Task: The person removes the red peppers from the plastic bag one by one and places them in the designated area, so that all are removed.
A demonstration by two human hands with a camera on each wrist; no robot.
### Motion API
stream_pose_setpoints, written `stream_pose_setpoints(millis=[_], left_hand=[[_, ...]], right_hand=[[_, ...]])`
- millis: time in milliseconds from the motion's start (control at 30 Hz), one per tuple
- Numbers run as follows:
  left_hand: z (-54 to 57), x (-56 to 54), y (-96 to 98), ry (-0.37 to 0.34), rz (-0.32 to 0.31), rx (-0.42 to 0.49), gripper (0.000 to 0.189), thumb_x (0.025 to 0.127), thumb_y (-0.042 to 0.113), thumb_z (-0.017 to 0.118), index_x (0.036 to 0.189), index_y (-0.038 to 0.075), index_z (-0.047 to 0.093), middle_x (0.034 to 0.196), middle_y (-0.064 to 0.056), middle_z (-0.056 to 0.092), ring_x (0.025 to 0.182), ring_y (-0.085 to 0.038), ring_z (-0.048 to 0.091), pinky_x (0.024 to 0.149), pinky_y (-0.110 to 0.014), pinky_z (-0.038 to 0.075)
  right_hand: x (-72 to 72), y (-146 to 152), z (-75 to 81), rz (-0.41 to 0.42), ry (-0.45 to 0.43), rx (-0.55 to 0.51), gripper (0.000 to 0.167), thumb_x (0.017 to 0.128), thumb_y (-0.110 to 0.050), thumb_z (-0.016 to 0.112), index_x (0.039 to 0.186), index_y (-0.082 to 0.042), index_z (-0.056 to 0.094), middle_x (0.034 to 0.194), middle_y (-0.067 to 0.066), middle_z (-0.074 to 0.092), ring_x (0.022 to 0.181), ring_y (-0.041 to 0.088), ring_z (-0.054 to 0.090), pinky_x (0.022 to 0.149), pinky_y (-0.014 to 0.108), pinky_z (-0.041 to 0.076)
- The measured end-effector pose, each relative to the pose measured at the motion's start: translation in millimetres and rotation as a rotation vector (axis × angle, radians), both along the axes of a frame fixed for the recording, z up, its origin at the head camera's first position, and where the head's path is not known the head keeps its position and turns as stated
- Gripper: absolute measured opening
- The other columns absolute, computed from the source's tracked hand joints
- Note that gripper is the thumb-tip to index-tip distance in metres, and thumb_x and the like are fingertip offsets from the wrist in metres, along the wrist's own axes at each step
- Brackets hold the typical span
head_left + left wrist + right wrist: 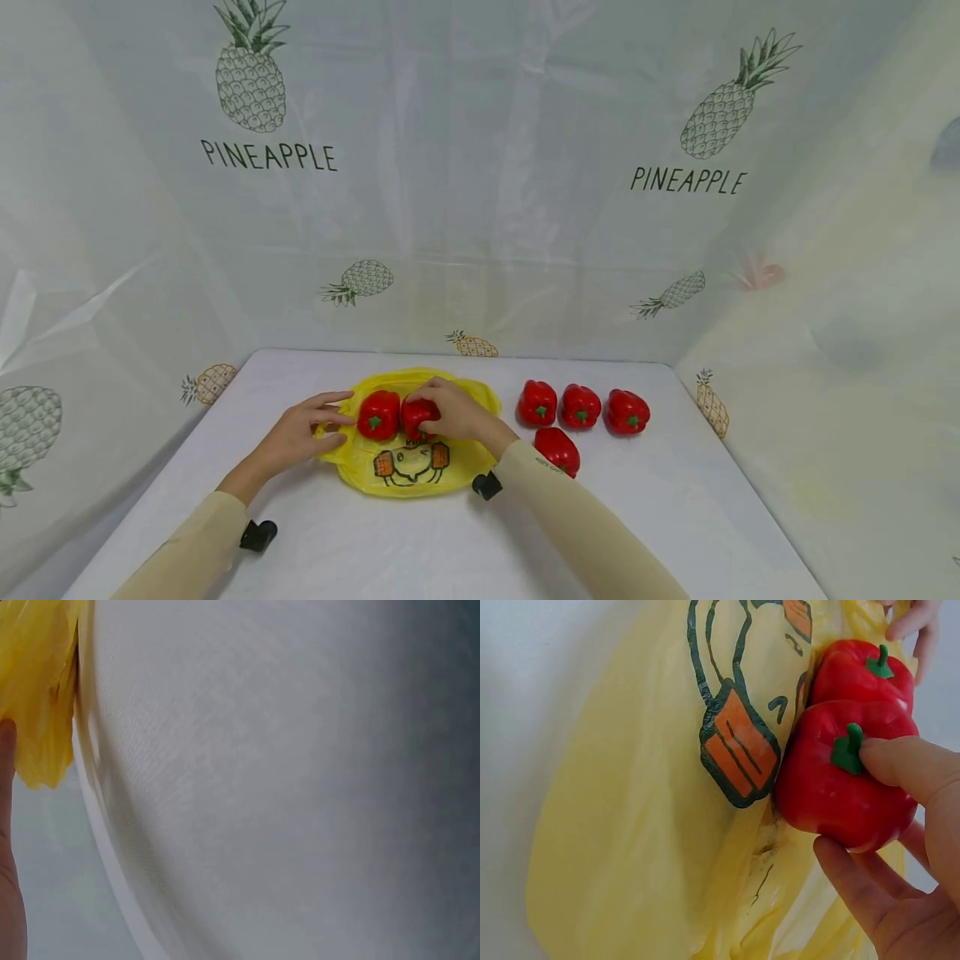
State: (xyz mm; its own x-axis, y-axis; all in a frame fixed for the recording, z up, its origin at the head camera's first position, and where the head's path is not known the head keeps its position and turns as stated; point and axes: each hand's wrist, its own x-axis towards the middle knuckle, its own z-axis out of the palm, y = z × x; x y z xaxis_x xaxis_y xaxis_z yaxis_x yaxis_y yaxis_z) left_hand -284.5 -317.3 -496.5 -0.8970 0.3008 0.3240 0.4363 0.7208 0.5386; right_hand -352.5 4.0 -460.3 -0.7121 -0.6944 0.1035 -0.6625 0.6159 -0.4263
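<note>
My right hand grips a red bell pepper with a green stem, thumb against the stem and fingers round its side. Another red bell pepper sits right beside it on the left. Both are on a yellow plastic bag that lies flat with a printed cartoon face towards me. At the bag's left edge is my left hand, its fingers spread and relaxed by the crumpled yellow plastic. In the left wrist view, part of that hand shows against the bag.
Right of the bag, three red peppers stand in a row on the white table. A fourth pepper lies nearer, partly behind the right sleeve. A pineapple-print sheet hangs behind the table.
</note>
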Motion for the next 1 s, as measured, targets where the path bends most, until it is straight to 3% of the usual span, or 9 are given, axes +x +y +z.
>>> stream_pose_setpoints(millis=[400, 733, 1000], left_hand=[[1.1, 0.2, 0.0, 0.002, -0.008, -0.004, 0.025, 0.091, 0.013, 0.085, 0.114, 0.022, 0.084, 0.155, -0.007, 0.057, 0.125, -0.030, 0.066, 0.096, -0.029, 0.057], [4.4, 0.7, 1.4, 0.002, -0.011, -0.009, 0.024, 0.091, 0.013, 0.085, 0.114, 0.021, 0.084, 0.155, -0.007, 0.057, 0.127, -0.033, 0.064, 0.097, -0.033, 0.058], [4.0, 1.5, 3.3, 0.000, -0.008, -0.017, 0.025, 0.091, 0.012, 0.085, 0.114, 0.022, 0.084, 0.155, -0.008, 0.057, 0.125, -0.031, 0.066, 0.097, -0.032, 0.058]], right_hand=[[12.1, 11.2, 18.1, -0.045, -0.007, -0.012, 0.045, 0.098, -0.022, 0.079, 0.141, -0.025, 0.069, 0.143, 0.002, 0.059, 0.125, 0.018, 0.059, 0.105, 0.031, 0.054], [25.2, 22.1, 36.0, -0.023, 0.031, -0.033, 0.045, 0.097, -0.022, 0.080, 0.141, -0.023, 0.069, 0.143, 0.003, 0.061, 0.125, 0.019, 0.061, 0.103, 0.031, 0.056], [40.8, 43.4, 54.6, 0.000, 0.010, -0.091, 0.046, 0.096, -0.017, 0.080, 0.141, -0.021, 0.068, 0.141, 0.002, 0.061, 0.124, 0.019, 0.060, 0.096, 0.027, 0.057]])
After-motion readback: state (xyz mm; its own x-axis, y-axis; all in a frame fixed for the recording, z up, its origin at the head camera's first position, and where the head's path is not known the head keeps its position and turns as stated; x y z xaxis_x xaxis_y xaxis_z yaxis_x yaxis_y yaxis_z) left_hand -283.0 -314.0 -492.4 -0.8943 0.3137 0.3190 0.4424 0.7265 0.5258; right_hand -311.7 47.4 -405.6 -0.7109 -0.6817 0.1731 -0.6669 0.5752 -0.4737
